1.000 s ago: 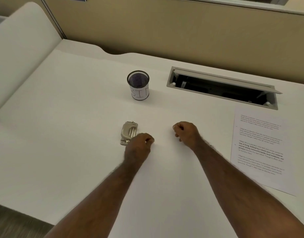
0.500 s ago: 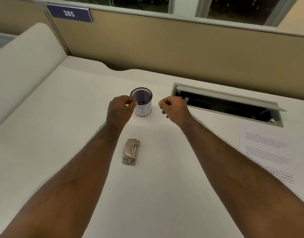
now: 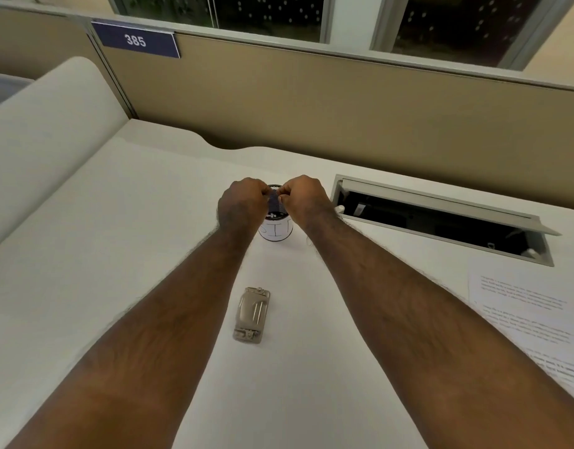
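A black mesh cup [image 3: 276,229] with a white label stands on the white desk [image 3: 117,254]. Small white bits lie inside it. Both my hands hover over its rim, knuckles up and fingertips pinched together, facing each other. My left hand [image 3: 243,202] covers the cup's left side and my right hand [image 3: 303,197] its right side. I see nothing between the fingers of either hand. A small metal hole punch [image 3: 251,314] lies flat on the desk between my forearms, nearer to me than the cup.
An open cable hatch [image 3: 441,218] is sunk into the desk right of the cup. A printed sheet of paper [image 3: 522,319] lies at the right edge. A tan partition [image 3: 311,102] with a sign reading 385 runs along the back.
Both hands rose from beside the hole punch, went forward to the cup and closed in over its opening. The hole punch stayed where it was.
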A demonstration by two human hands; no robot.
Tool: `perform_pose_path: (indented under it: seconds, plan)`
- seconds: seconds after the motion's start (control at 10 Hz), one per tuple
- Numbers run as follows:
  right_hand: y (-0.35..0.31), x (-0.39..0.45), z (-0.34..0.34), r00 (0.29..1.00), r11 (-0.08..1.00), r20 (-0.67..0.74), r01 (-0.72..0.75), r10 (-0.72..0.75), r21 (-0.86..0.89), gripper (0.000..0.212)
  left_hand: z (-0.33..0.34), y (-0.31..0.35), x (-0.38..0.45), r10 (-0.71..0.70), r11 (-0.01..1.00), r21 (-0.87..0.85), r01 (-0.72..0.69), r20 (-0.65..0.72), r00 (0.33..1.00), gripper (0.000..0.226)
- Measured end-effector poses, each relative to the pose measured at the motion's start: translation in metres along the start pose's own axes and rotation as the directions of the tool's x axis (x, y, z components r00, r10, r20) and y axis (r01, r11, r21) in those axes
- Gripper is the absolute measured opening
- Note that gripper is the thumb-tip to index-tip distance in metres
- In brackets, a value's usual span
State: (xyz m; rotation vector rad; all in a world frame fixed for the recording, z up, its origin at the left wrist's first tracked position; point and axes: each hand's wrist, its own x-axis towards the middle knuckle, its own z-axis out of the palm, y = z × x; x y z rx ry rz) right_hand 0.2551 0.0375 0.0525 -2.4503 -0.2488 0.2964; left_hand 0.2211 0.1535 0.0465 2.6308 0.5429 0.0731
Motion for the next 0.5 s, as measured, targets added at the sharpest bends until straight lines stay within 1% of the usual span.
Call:
perform_pose_path:
  seconds: [0.1,0.2,0.3,0.4,0.5]
  plan:
    - [-0.003,0.0,0.001,0.999,1.0,-0.032,0.013,-0.013,0.002,0.011,-0.001,-0.004,-0.002,0.013,0.998,-0.065,-0.018,-0.076,0.997,0.026]
    - [-0.004,-0.003,0.0,1.0,1.0,-0.018,0.018,-0.018,0.002,0.022,-0.004,-0.006,-0.001,0.045,0.994,-0.093,-0.059,-0.144,0.988,0.027]
    - [-0.003,-0.012,-0.003,0.999,0.998,-0.018,0.029,-0.028,0.052,0.02,-0.01,-0.004,-0.004,0.081,0.985,-0.137,-0.105,-0.171,0.982,0.03]
    - [-0.001,-0.022,-0.01,0.997,0.996,-0.066,0.049,-0.044,0.08,0.019,-0.018,-0.003,-0.009,0.115,0.979,-0.143,-0.142,-0.181,0.977,0.031]
    - [0.006,-0.043,-0.017,0.991,0.99,-0.116,0.084,-0.071,0.113,0.023,-0.027,-0.005,-0.024,0.154,0.976,-0.125,-0.178,-0.185,0.971,0.031]
